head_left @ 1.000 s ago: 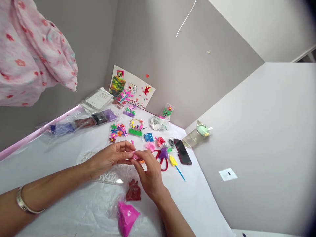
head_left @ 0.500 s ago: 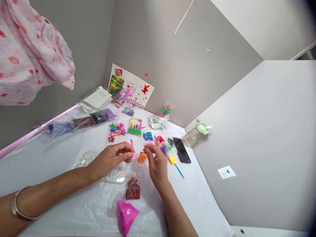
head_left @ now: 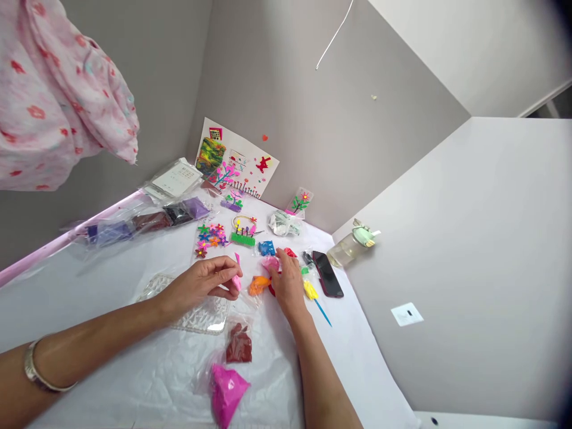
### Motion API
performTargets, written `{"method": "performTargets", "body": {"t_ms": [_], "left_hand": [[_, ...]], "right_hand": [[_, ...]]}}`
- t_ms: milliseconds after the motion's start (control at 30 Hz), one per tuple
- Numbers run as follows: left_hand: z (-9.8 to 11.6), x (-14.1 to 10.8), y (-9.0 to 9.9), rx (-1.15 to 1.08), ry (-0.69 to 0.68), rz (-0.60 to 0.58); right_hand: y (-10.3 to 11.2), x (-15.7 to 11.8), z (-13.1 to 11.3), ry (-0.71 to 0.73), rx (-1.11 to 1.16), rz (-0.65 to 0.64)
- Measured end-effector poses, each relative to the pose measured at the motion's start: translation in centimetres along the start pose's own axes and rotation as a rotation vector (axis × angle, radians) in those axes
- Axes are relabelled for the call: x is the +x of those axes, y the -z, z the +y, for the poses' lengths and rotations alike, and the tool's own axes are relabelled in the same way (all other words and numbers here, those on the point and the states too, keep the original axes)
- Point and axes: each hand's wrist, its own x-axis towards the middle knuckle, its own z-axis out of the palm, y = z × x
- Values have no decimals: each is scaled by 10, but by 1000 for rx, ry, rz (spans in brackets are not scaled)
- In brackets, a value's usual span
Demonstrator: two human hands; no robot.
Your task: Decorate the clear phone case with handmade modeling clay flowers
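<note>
In the head view, my left hand (head_left: 217, 278) pinches a small piece of pink modelling clay (head_left: 236, 282), with a thin pink strip standing up above the fingers. My right hand (head_left: 288, 280) reaches over the packets of clay, thumb and index finger apart at a light pink clay packet (head_left: 270, 263). Whether the fingertips touch it I cannot tell. Beside the right thumb lies an orange clay packet (head_left: 258, 285). A blue clay packet (head_left: 267, 248) and a red clay packet (head_left: 290, 252) sit just beyond; the red one is partly covered by the hand.
A clear textured tray (head_left: 201, 316) lies under my left wrist. Nearer me are a brown clay packet (head_left: 239, 344) and a magenta clay bag (head_left: 229, 393). To the right are yellow clay (head_left: 310, 290) on a blue stick, a phone (head_left: 328, 274) and a bottle (head_left: 346, 250).
My right hand has moved forward from above the orange clay to the light pink packet, its fingers spreading. My left hand stays nearly in place, and more pink clay shows at its fingertips.
</note>
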Motion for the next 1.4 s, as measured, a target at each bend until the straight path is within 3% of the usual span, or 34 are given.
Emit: {"method": "performTargets", "body": {"t_ms": [167,400,567,700,933,1067,1400], "left_hand": [[7,-2,2,-38,26,41],[11,-3,3,104,-6,78],[10,-1,6,368,-122,110],[4,-1,10,577,-268,153],[-6,-5,14,1033,-475,122],[-5,-5,11,1045,-461,90],[8,-5,9,1001,-474,27]], "right_hand": [[-1,-2,0,11,62,7],[15,-21,-47,230,208,31],[19,-30,-73,365,232,88],[20,-33,-80,431,231,137],[19,-34,-92,503,231,210],[17,-38,-95,463,310,211],[11,-39,-93,63,625,-32]]}}
